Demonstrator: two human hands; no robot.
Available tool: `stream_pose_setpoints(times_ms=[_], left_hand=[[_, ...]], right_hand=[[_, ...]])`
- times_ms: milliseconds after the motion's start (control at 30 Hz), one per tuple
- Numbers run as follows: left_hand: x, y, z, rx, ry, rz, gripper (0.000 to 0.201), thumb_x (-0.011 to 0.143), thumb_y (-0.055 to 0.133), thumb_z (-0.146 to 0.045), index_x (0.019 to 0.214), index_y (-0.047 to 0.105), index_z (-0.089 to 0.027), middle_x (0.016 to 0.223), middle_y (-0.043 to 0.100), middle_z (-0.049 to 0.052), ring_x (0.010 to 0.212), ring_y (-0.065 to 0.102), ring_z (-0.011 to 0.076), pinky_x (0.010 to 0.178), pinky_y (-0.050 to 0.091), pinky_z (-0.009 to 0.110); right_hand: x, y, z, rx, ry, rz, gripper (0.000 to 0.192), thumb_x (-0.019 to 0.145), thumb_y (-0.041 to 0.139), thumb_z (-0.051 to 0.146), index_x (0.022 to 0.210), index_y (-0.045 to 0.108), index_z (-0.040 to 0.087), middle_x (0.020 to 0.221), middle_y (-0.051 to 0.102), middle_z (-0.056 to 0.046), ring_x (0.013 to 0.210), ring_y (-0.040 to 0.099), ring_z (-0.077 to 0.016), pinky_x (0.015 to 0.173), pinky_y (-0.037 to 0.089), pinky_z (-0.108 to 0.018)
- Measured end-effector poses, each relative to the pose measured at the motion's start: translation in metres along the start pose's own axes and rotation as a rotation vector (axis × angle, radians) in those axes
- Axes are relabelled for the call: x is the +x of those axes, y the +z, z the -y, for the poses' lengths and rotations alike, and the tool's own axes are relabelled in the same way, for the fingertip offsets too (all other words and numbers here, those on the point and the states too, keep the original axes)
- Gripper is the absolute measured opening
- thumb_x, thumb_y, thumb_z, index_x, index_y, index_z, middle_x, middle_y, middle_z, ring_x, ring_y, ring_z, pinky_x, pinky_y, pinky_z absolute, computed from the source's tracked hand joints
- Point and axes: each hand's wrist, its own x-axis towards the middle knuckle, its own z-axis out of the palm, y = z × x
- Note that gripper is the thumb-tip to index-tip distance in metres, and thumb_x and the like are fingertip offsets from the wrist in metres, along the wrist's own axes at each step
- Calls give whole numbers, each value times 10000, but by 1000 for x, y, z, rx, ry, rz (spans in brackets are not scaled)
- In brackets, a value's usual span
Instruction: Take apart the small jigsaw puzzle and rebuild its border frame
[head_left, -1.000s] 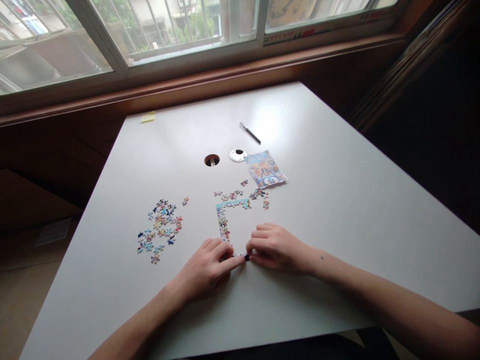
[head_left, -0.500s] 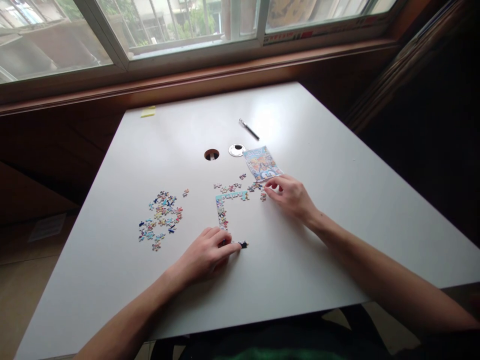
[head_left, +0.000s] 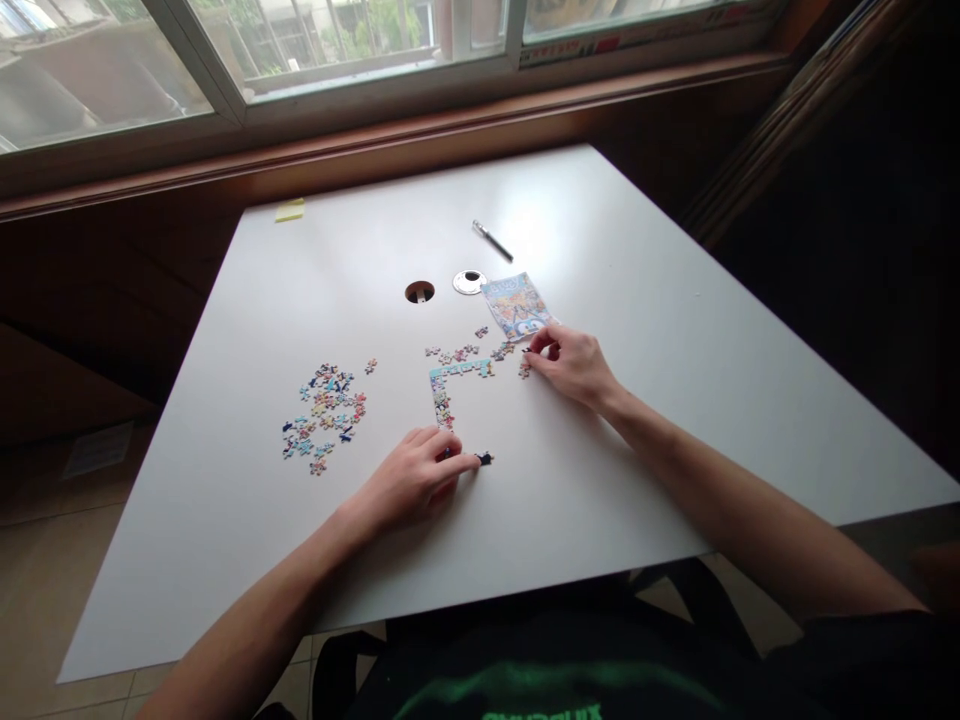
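On the white table lies a partly joined puzzle border, an L shape with a light-blue top bar. My left hand rests on its lower end, index finger stretched toward a dark piece. My right hand is further back, beside the picture card. Its thumb and forefinger pinch at a small piece among the scattered loose pieces; the piece itself is barely visible.
A heap of loose pieces lies left of the border. Behind are a cable hole, its round cap, a pen and a yellow note. A window sill runs along the back; the table's edges drop off left and right.
My right hand left the border's lower end, where both hands met, and went back to the loose pieces by the picture card. The left hand stayed on the border.
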Motion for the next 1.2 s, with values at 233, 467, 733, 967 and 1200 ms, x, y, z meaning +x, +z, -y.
stream_pose_setpoints(times_ms=[233, 467, 733, 967, 1200], left_hand=[[1, -1, -1, 2, -5, 2, 385, 862, 504, -61, 1187, 619, -232, 1020, 588, 75, 913, 513, 195, 849, 451, 350], [1, -3, -2, 8, -18, 13, 389, 874, 504, -69, 1202, 622, -242, 1023, 590, 76, 920, 509, 196, 839, 446, 348], [2, -4, -3, 2, -16, 17, 392, 880, 502, -68, 1215, 614, -236, 1026, 595, 75, 916, 508, 196, 836, 448, 349], [1, -2, -1, -3, -13, 24, 391, 888, 504, -79, 1231, 615, -230, 1037, 593, 84, 944, 513, 204, 853, 454, 357], [2, -3, -2, -9, -15, 16, 384, 885, 507, -81, 1220, 619, -233, 1036, 597, 82, 936, 517, 200, 850, 455, 352]], right_hand=[[-22, -11, 22, 130, -31, 147, 140, 808, 655, 296, 889, 746, 229, 797, 717, 1, 648, 570, -126, 641, 476, -267], [-62, -5, 48, 281, -253, 515, 91, 860, 616, 209, 822, 695, 184, 824, 684, -32, 707, 590, -124, 658, 475, -245], [-69, -1, 37, 135, -399, 496, 93, 916, 607, 207, 907, 699, 196, 836, 659, -29, 687, 562, -110, 653, 439, -235], [-72, 1, 31, 165, -397, 522, 201, 944, 569, 222, 1084, 712, 213, 926, 669, -48, 757, 610, -123, 702, 469, -238], [-71, -5, 35, 145, -420, 587, 221, 927, 573, 192, 1116, 689, 199, 958, 671, -59, 794, 626, -139, 738, 484, -250]])
